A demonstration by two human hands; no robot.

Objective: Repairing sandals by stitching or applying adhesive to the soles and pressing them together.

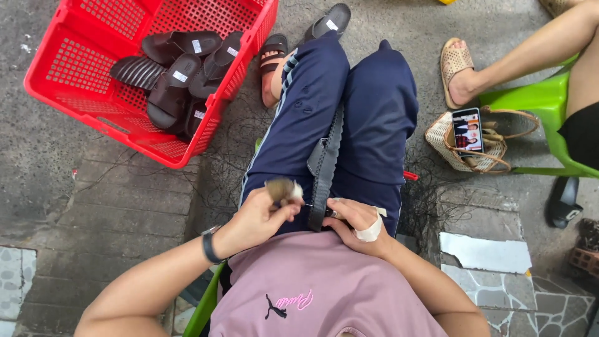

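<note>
On the left of the paved ground stands a red plastic crate (75, 75) with latticed walls, tilted a little toward the seated person, and inside it lies a loose heap of dark brown slide sandals (178, 68), some sole-up, some strap-up. Just right of the crate, the person's foot in a dark sandal (272, 53) rests on the concrete, with another dark slide (329, 22) lying beyond it. Thin black threads or trimmings lie scattered over the ground beside the crate and around the legs.

In the middle, the person sits in navy track trousers and a pink shirt. The left hand (262, 215), a dark band on its wrist, is closed around a small tool (282, 188) with a blurred brownish, brush-like head, held just above the left thigh. A dark sandal strap (324, 168) with a scalloped edge runs down the lap between the thighs, from near the knee to the hands. The right hand (355, 221), with white tape wrapped around the thumb, pinches the near end of this strap against the lap; the fingers are curled tight on it. The two hands sit close together, nearly touching.

To the right, a woven straw bag (449, 146) stands on the ground with a phone (467, 129) propped on it, screen lit. Further right, another person's leg reaches from a green plastic chair (543, 103), the foot in a woven beige sandal (454, 65).
</note>
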